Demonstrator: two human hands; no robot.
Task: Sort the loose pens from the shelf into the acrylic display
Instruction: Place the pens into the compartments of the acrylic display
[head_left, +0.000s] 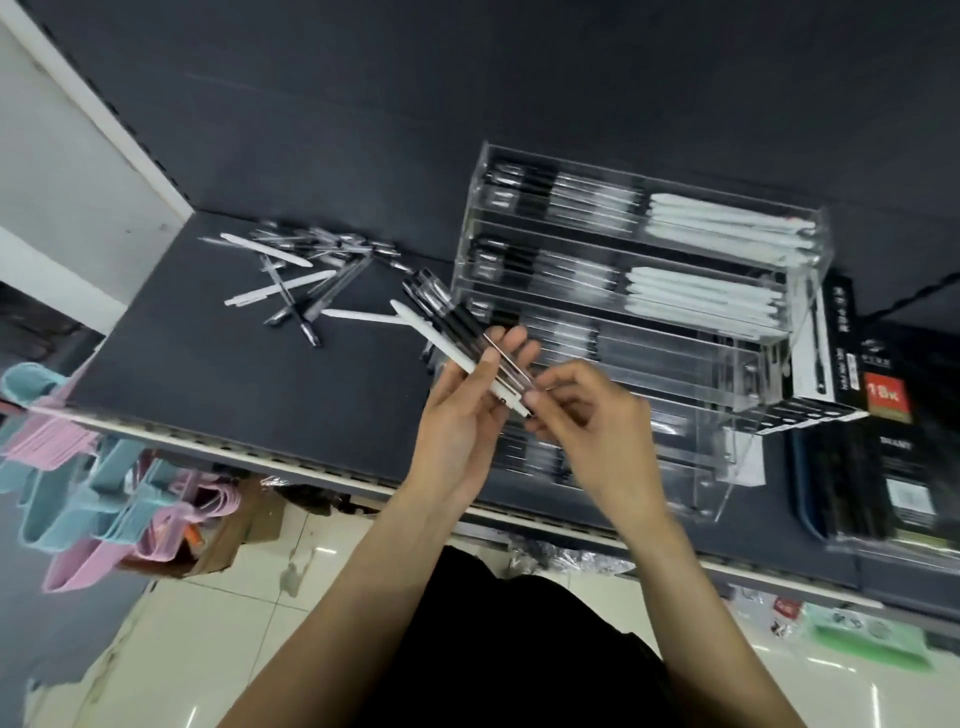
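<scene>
Several hangers (78, 488), pink and blue, dangle below the shelf (218, 395) at far left. On the shelf's dark top a heap of loose pens (306, 270) lies unsorted, black-capped clear ones mixed with white ones, and one white pen (358, 315) lies apart, nearer the hands.

Further right, the left hand (467, 410) is raised palm-up with its fingers curled round a bundle of pens (457, 332), mostly black-and-clear plus a white one, fanned toward the heap. Touching the bundle's near end, the right hand (587, 421) pinches one pen between thumb and fingertips; it appears to be picking it out or squaring it up, though which pen cannot be told.

Behind the hands stands the acrylic display (639, 291), tiered. Its two upper tiers hold rows of black pens on the left and white pens on the right; the lower tiers look only part filled, and glare hides their contents.

At far right sit dark boxes (878, 415).

By this showing the sort is well under way: much is placed, while the bundle and the heap remain.
</scene>
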